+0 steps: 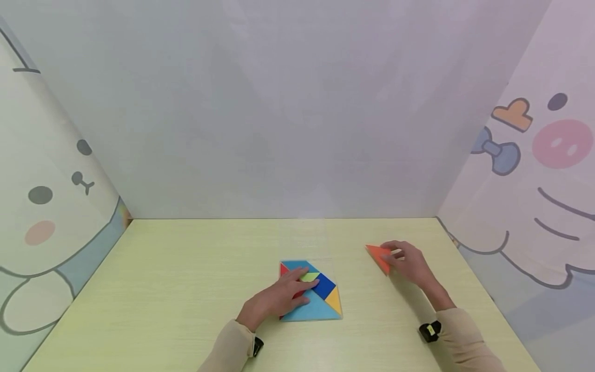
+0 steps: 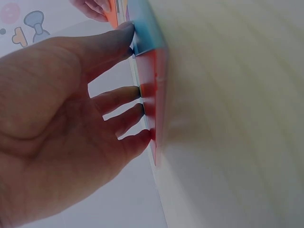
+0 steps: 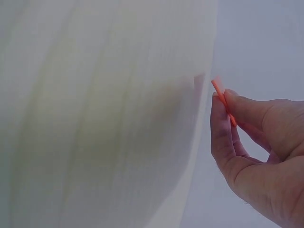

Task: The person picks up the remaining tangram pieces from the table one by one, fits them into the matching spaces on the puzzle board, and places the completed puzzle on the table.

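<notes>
A tangram set [image 1: 309, 312] lies on the table, its flat pieces fitted together in a thin tray. Light blue, red, lime, dark blue [image 1: 324, 286] and yellow [image 1: 333, 300] pieces show. My left hand [image 1: 279, 296] rests on it, fingers spread and fairly straight, hiding some of the pieces; in the left wrist view the fingertips [image 2: 145, 135] touch red and blue pieces. Off to the right, my right hand [image 1: 406, 262] pinches an orange tangram triangle [image 1: 378, 257] between thumb and fingers. The right wrist view shows this triangle [image 3: 224, 102] edge-on, held above the table.
The pale wooden table [image 1: 186, 279] meets a plain grey-white wall [image 1: 288, 119] at the back. Side panels with cartoon animals stand at left [image 1: 42, 155] and right [image 1: 525, 206]. A dark device [image 1: 429, 331] sits at the right wrist.
</notes>
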### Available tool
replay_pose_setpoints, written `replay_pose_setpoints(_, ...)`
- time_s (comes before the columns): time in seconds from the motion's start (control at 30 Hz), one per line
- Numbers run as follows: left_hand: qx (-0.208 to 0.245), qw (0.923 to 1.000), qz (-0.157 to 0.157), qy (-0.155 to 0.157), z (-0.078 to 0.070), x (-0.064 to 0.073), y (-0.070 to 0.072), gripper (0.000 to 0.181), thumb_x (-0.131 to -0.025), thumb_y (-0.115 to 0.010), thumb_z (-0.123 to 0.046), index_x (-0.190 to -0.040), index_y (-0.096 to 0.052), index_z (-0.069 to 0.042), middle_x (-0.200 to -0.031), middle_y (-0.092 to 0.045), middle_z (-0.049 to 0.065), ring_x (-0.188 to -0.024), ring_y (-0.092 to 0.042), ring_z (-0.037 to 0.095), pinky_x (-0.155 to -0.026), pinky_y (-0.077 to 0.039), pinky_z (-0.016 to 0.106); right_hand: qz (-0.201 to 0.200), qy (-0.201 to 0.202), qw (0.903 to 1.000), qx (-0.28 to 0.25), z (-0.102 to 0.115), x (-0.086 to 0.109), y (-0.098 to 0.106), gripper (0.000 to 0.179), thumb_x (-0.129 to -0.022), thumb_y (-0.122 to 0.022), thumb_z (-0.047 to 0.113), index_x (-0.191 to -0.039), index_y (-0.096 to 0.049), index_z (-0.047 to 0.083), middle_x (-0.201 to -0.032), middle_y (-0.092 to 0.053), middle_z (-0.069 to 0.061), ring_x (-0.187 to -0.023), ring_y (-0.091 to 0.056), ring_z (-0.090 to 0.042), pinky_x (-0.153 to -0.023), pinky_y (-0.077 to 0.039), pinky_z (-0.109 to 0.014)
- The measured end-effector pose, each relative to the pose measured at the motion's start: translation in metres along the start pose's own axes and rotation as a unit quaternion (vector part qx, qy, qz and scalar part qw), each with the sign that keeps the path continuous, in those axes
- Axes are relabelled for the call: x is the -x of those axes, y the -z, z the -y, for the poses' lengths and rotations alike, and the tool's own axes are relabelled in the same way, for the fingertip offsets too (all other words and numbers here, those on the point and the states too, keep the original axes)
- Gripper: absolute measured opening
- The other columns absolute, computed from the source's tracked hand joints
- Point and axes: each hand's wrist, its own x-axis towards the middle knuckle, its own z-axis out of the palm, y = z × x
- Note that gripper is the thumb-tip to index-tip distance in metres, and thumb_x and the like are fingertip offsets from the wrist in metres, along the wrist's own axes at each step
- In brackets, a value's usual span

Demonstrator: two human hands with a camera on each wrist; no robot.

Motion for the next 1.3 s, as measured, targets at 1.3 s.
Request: replay_pose_setpoints(1.3,-0.017,0.9999,0.001,0.0,0.0,-0.002,-0.002,0.052,-0.103,-0.063,-0.023,-0.153,-0.051,-0.017,-0.164,-0.032,0.015,-0.153,-0.026,0.033,-0.118,-0.034,0.049,0.032,0.064,0.9968,-0.036,0.036,-0.005,-0.025,0.027,-0.094,-0.075,0.009,-0.12,-0.071,0.003,-0.115,-0.069,-0.016,-0.089,-0.071,-0.028,-0.07,-0.057,-0.029)
